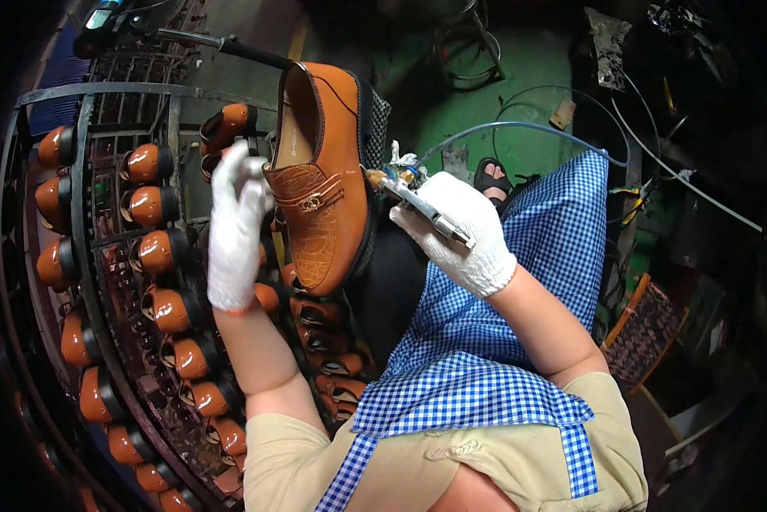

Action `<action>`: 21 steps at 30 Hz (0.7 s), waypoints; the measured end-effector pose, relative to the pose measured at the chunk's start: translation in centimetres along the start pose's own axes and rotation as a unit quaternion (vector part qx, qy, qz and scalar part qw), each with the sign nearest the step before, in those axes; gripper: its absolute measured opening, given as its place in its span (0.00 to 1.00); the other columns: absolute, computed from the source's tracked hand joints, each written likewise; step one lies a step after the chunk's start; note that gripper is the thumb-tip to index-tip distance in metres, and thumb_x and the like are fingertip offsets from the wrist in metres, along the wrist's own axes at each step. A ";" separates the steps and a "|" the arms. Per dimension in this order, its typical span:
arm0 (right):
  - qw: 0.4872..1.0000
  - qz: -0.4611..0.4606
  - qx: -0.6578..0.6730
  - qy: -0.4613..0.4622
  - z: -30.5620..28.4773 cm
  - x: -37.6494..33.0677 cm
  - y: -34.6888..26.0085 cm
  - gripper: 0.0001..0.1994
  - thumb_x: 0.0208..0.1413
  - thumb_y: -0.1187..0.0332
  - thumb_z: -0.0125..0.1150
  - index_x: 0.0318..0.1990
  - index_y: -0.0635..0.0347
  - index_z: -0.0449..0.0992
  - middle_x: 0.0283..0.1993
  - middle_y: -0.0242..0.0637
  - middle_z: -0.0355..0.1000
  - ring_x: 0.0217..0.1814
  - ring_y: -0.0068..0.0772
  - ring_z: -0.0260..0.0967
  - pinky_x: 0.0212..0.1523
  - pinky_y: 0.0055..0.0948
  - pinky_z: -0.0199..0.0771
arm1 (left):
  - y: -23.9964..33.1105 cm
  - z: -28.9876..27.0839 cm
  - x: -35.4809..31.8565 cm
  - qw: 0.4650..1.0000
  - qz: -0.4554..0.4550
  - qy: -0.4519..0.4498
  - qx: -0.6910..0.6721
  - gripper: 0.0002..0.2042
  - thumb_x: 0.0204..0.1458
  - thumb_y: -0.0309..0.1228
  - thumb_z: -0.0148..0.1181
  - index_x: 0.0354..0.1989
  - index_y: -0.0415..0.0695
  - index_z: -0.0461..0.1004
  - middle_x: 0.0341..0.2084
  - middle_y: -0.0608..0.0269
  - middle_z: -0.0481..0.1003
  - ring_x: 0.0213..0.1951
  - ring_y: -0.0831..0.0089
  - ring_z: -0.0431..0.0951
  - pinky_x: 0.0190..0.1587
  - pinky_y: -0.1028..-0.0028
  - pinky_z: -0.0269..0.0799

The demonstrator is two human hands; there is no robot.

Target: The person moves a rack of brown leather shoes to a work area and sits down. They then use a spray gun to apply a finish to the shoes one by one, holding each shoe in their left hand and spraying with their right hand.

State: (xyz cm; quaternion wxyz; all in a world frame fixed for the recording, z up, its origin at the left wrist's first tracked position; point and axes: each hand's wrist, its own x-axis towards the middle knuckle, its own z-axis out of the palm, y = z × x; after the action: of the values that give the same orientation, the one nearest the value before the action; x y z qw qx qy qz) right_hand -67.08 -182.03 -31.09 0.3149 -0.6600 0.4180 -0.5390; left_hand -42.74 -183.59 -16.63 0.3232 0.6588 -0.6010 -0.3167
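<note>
A brown leather loafer with a crocodile-textured toe, a strap and a metal ornament lies in front of me, its opening facing up and its toe toward me. Under its right side shows a dark mesh-patterned support. My left hand, in a white knit glove, is beside the loafer's left edge with fingers apart, holding nothing; whether a fingertip touches the leather I cannot tell. White-gloved too, my right hand is closed around a metal spray gun. Its brass-coloured nozzle points at the loafer's right side, very close to it.
Metal racks with rows of brown shoes fill the left. From the spray gun a blue hose loops right. A stool stands on the green floor. A woven-backed chair is at the right.
</note>
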 end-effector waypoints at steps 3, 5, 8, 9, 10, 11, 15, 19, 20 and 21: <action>1.000 -0.009 0.017 0.000 -0.3 -1.0 -0.2 0.10 0.55 0.63 0.73 0.42 0.52 0.83 0.30 0.37 0.73 0.30 0.42 0.74 0.31 0.36 0.75 | -3.5 0.2 -5.2 0.993 -0.101 0.020 -0.051 0.25 0.70 0.33 0.51 0.73 0.43 0.58 0.56 0.65 0.67 0.53 0.75 0.69 0.58 0.74 0.66; 1.000 -0.001 -0.004 -0.010 -0.4 -1.7 -0.5 0.10 0.55 0.62 0.73 0.41 0.53 0.83 0.29 0.38 0.72 0.29 0.42 0.73 0.30 0.37 0.74 | -5.0 0.9 -8.1 0.993 -0.099 0.049 -0.040 0.24 0.69 0.28 0.49 0.73 0.41 0.59 0.54 0.64 0.68 0.54 0.75 0.68 0.59 0.74 0.66; 1.000 0.005 0.003 -0.030 -0.9 -2.6 -0.8 0.09 0.56 0.62 0.72 0.41 0.53 0.82 0.29 0.37 0.71 0.29 0.42 0.72 0.29 0.36 0.73 | -6.1 1.6 -9.9 0.997 -0.033 0.059 -0.032 0.26 0.63 0.22 0.52 0.71 0.43 0.62 0.52 0.64 0.70 0.51 0.76 0.69 0.58 0.74 0.66; 0.999 0.006 -0.002 -0.035 -1.1 -2.9 -1.0 0.09 0.56 0.62 0.72 0.40 0.53 0.82 0.29 0.37 0.71 0.29 0.42 0.72 0.29 0.36 0.73 | -6.1 1.7 -10.3 0.997 -0.028 0.045 -0.055 0.26 0.62 0.20 0.54 0.70 0.42 0.63 0.52 0.63 0.70 0.52 0.75 0.70 0.59 0.73 0.66; 0.999 0.008 -0.008 -0.041 -1.3 -3.0 -1.1 0.09 0.56 0.62 0.72 0.40 0.53 0.82 0.29 0.37 0.71 0.29 0.42 0.72 0.30 0.36 0.73 | -5.8 1.7 -10.7 0.999 -0.027 0.035 -0.007 0.26 0.61 0.18 0.55 0.69 0.42 0.64 0.52 0.63 0.71 0.52 0.74 0.71 0.59 0.73 0.67; 0.999 0.009 -0.015 -0.045 -1.6 -3.1 -1.1 0.09 0.56 0.62 0.72 0.40 0.53 0.82 0.29 0.37 0.71 0.29 0.42 0.73 0.30 0.36 0.73 | -5.5 1.7 -10.9 0.999 -0.021 0.021 0.034 0.27 0.59 0.17 0.56 0.69 0.42 0.64 0.51 0.62 0.71 0.52 0.73 0.72 0.60 0.72 0.68; 0.996 0.014 -0.038 -0.080 -2.8 -3.4 -1.4 0.09 0.58 0.60 0.71 0.40 0.54 0.82 0.29 0.38 0.71 0.30 0.42 0.73 0.30 0.37 0.73 | -3.4 2.2 -10.8 0.995 0.041 -0.047 0.080 0.27 0.50 0.12 0.62 0.60 0.42 0.73 0.45 0.59 0.73 0.48 0.69 0.77 0.52 0.71 0.75; 0.992 0.014 -0.040 -0.116 -4.7 -3.5 -1.7 0.09 0.58 0.60 0.70 0.37 0.54 0.81 0.29 0.39 0.71 0.29 0.42 0.72 0.30 0.37 0.73 | -0.3 2.4 -9.3 0.951 0.161 -0.125 0.233 0.26 0.44 0.14 0.69 0.55 0.43 0.78 0.42 0.58 0.74 0.44 0.62 0.77 0.49 0.67 0.75; 0.991 0.009 -0.047 -0.125 -5.0 -3.5 -1.8 0.10 0.58 0.60 0.70 0.35 0.54 0.80 0.29 0.38 0.71 0.29 0.41 0.72 0.29 0.36 0.73 | 0.5 2.5 -8.7 0.927 0.209 -0.138 0.279 0.26 0.42 0.14 0.70 0.54 0.44 0.78 0.41 0.58 0.74 0.44 0.61 0.77 0.49 0.66 0.74; 0.991 0.004 -0.047 -0.127 -5.3 -3.6 -1.8 0.10 0.58 0.59 0.70 0.35 0.54 0.80 0.29 0.38 0.71 0.29 0.41 0.72 0.29 0.36 0.73 | 1.2 2.6 -8.1 0.901 0.253 -0.152 0.318 0.26 0.40 0.15 0.71 0.52 0.44 0.79 0.41 0.58 0.74 0.43 0.60 0.76 0.49 0.65 0.73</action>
State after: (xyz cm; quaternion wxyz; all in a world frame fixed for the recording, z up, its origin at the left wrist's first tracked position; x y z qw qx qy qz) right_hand -72.11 -177.83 -29.94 0.3363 -0.7356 0.4024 -0.4288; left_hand -46.16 -175.73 -17.02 0.0708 0.4964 -0.8579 -0.1123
